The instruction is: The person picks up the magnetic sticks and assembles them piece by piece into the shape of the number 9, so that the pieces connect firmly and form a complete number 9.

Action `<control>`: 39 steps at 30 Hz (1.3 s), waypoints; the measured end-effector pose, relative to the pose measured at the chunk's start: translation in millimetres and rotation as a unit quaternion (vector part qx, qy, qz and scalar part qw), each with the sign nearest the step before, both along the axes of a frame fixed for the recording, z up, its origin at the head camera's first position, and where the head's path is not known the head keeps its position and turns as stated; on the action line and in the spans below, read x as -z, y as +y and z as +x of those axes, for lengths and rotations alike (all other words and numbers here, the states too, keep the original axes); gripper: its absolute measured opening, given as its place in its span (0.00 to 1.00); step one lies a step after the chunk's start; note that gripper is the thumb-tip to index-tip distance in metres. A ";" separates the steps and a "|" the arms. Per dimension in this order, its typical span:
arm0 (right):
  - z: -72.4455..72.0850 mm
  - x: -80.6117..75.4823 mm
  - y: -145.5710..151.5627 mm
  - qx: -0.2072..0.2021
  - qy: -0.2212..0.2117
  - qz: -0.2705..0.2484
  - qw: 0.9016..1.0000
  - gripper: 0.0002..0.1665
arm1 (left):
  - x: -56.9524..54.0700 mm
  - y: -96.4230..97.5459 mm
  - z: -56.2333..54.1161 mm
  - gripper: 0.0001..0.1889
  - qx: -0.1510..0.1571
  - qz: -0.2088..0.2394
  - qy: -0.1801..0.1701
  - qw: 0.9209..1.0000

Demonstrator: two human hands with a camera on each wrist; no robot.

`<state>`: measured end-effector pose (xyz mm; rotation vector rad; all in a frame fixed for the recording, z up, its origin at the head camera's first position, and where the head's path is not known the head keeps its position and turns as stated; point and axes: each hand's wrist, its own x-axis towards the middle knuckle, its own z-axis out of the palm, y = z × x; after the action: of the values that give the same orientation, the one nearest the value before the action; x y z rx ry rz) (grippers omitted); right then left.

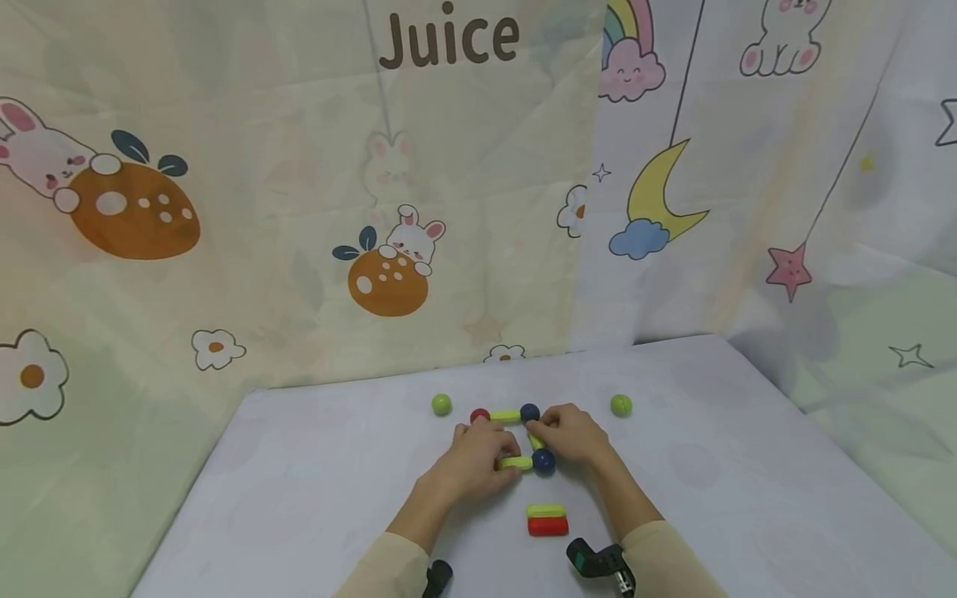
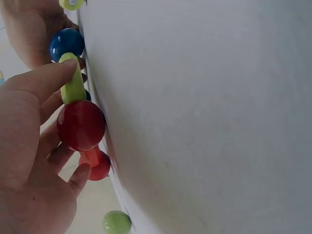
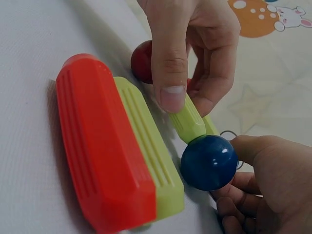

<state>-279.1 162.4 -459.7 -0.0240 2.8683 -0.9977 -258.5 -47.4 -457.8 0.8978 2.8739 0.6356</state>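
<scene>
A four-sided figure of balls and rods lies on the table. My left hand (image 1: 474,465) pinches its near green rod (image 2: 73,85) between thumb and fingers. At that rod's ends sit a near red ball (image 2: 81,125), hidden by the hand in the head view, and a near blue ball (image 1: 543,462). A red rod (image 2: 90,156) runs from the near red ball to a far red ball (image 1: 480,415). My right hand (image 1: 574,433) pinches the right-side green rod (image 1: 536,441) close to the far blue ball (image 1: 529,412). A far green rod (image 1: 505,415) spans the back.
Nearer the person, a loose green rod (image 1: 547,510) and a loose red rod (image 1: 548,526) lie side by side. One green ball (image 1: 442,404) sits behind the figure at left, another green ball (image 1: 621,405) at right. A printed cloth (image 1: 478,249) hangs behind the table.
</scene>
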 end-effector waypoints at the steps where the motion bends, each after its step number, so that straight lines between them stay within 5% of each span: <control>1: 0.1 0.1 0.1 -0.002 0.002 0.000 1.000 0.24 | -0.2 -0.8 0.0 0.09 -0.002 0.002 0.004 1.000; 5: 0.1 1.4 0.7 -0.006 0.008 0.001 1.000 0.24 | -0.7 -8.8 -2.2 0.14 -0.016 0.022 -0.002 1.000; 14: -1.3 7.1 0.8 -0.001 -0.002 0.009 1.000 0.26 | 6.0 -37.4 -13.0 0.33 -0.065 0.044 -0.090 0.993; 22: -4.7 5.9 3.9 -0.006 0.000 0.017 1.000 0.26 | 15.2 -39.9 -25.9 0.35 -0.067 0.096 -0.123 0.985; 31: -8.6 -4.0 3.9 -0.009 0.001 0.036 0.999 0.29 | 11.7 -36.7 -25.9 0.33 -0.101 0.118 -0.137 0.978; 39: -1.8 -5.8 3.5 -0.036 -0.015 -0.006 0.999 0.29 | 10.3 -36.5 -20.6 0.33 -0.123 0.112 -0.171 0.971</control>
<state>-280.9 165.8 -453.9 -0.1107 2.8123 -0.9927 -279.0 -83.9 -468.1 0.3971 2.6506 1.0421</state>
